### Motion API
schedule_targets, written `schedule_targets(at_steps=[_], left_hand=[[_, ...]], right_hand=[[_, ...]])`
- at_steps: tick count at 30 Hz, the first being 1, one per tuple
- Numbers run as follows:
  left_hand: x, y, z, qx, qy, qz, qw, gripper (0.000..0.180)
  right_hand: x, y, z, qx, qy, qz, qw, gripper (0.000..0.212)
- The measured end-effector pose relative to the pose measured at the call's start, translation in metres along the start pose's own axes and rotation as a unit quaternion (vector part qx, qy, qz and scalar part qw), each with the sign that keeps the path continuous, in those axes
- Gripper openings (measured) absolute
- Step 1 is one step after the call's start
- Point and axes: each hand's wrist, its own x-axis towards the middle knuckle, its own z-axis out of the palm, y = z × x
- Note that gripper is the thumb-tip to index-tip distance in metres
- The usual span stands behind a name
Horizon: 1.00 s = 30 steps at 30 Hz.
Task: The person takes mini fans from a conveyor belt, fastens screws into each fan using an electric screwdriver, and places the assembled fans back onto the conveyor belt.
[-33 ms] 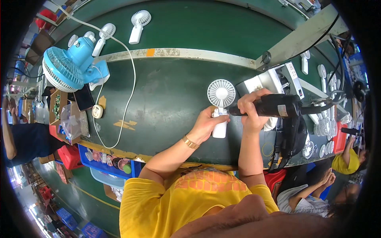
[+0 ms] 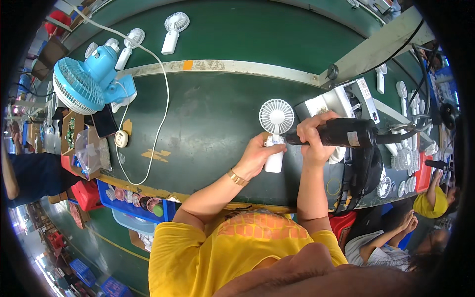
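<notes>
A small white handheld fan point(image 2: 276, 117) is on the dark green bench top, its round grille pointing away from me. My left hand point(image 2: 255, 154) is closed round the fan's neck and upper handle, the thumb and fingers partly hiding it. In my right hand point(image 2: 314, 136) is a black electric screwdriver point(image 2: 352, 132), gripped near its front end and lying almost level. Its nose points left at the fan's neck, close to my left thumb. Whether the bit touches a screw is too small to tell.
A light-blue desk fan point(image 2: 81, 81) stands at the left, with a white cable point(image 2: 167, 94) looping across the bench. More handheld fans point(image 2: 175, 29) lie beyond the pale rail. A white box-like device point(image 2: 326, 104) sits behind my right hand. Co-workers point(image 2: 391, 237) are at both sides.
</notes>
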Motion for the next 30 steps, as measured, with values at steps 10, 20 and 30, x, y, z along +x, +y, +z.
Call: schedule_targets(at_steps=[10, 20, 30], left_hand=[[0.000, -0.002, -0.001, 0.001, -0.001, 0.013, 1.000, 0.026], [0.003, -0.009, -0.006, 0.004, -0.005, 0.025, 1.000, 0.024], [0.001, -0.007, -0.004, 0.031, -0.031, -0.018, 0.999, 0.034]], right_hand=[[-0.008, 0.001, 0.005, -0.122, 0.039, 0.109, 0.986, 0.038], [-0.015, 0.006, 0.006, -0.208, -0.124, 0.091, 0.966, 0.020], [0.038, -0.031, -0.015, -0.204, 0.153, -0.099, 0.962, 0.040]])
